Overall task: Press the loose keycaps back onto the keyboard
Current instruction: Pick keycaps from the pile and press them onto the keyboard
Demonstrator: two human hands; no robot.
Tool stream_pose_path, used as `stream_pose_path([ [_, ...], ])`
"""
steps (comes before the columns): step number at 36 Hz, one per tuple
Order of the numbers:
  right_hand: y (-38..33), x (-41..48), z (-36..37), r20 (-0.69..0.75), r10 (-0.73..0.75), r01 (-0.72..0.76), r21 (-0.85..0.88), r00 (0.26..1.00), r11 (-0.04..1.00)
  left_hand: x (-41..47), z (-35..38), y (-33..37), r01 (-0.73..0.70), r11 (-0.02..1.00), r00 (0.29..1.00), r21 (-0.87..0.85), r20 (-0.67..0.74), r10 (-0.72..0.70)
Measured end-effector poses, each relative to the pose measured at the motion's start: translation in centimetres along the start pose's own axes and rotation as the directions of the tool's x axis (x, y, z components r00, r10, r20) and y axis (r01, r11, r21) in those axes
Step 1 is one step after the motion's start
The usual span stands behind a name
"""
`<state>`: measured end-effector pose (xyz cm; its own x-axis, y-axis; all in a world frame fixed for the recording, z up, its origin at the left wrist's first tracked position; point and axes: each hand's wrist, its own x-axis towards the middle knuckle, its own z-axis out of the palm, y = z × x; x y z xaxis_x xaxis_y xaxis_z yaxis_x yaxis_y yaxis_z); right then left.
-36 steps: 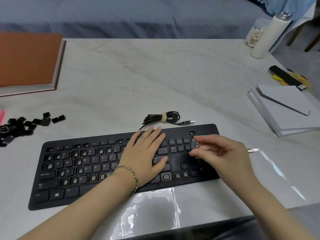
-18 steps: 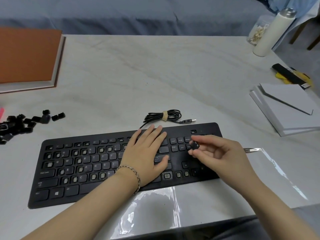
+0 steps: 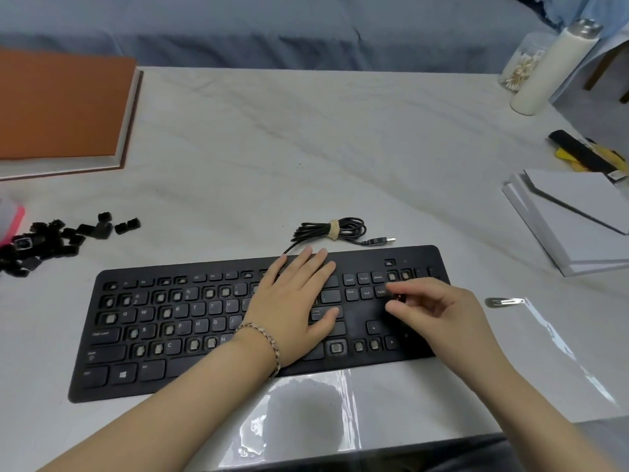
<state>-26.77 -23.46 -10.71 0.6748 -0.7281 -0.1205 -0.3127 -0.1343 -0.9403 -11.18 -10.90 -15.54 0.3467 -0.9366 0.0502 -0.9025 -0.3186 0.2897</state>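
Observation:
A black keyboard (image 3: pixel 218 335) lies in front of me with several bare key sockets among its keys. My left hand (image 3: pixel 296 301) rests flat and open on its middle right part. My right hand (image 3: pixel 439 311) hovers over the keyboard's right end, by the navigation keys. Its thumb and fingertips pinch a small dark keycap (image 3: pixel 398 297), which is blurred. A pile of loose black keycaps (image 3: pixel 51 240) lies on the table to the far left.
The keyboard's coiled cable (image 3: pixel 333 229) lies just behind it. An orange book (image 3: pixel 61 107) is at the back left, white notebooks (image 3: pixel 571 216) at the right, a white bottle (image 3: pixel 551 66) and a jar (image 3: pixel 520 66) at the back right. A hair clip (image 3: pixel 503 301) lies on a plastic sheet (image 3: pixel 561 352).
My right hand has shifted slightly right and toward me with the keycap pinched in its fingertips. My left hand has stayed flat on the keyboard.

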Motion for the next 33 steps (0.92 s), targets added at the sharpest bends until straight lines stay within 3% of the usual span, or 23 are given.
stream_pose_path([
  [5, -0.4, 0.3, 2.0, 0.021, 0.023, -0.024, 0.022, 1.000, 0.999, -2.0, -1.1, -1.9, 0.055, 0.994, 0.995, -0.100, -0.074, -0.062],
  [9, -1.5, 0.9, 4.8, 0.099, -0.105, 0.114, -0.091, 0.990, 0.989, -4.8, -2.8, -5.0, 0.155, 0.980, 0.972, -0.124, -0.158, -0.174],
  [13, -2.7, 1.5, 8.3, 0.202, -0.197, 0.226, -0.134, 0.959, 0.965, -7.8, -4.0, -8.3, 0.317, 0.937, 0.917, -0.146, -0.206, -0.342],
  [18, -4.0, 2.1, 12.9, 0.311, -0.154, 0.206, -0.140, 0.938, 0.969, -10.5, -4.5, -11.4, 0.474, 0.865, 0.839, -0.166, -0.212, -0.501],
  [22, -4.9, 2.6, 16.4, 0.334, -0.102, 0.145, -0.106, 0.937, 0.984, -11.6, -4.1, -12.3, 0.470, 0.861, 0.834, -0.193, -0.224, -0.505],
  [33, -5.7, 4.0, 22.6, 0.400, -0.154, 0.287, -0.299, 0.904, 0.910, -12.0, -3.5, -12.6, 0.397, 0.844, 0.803, -0.362, -0.309, -0.510],
])
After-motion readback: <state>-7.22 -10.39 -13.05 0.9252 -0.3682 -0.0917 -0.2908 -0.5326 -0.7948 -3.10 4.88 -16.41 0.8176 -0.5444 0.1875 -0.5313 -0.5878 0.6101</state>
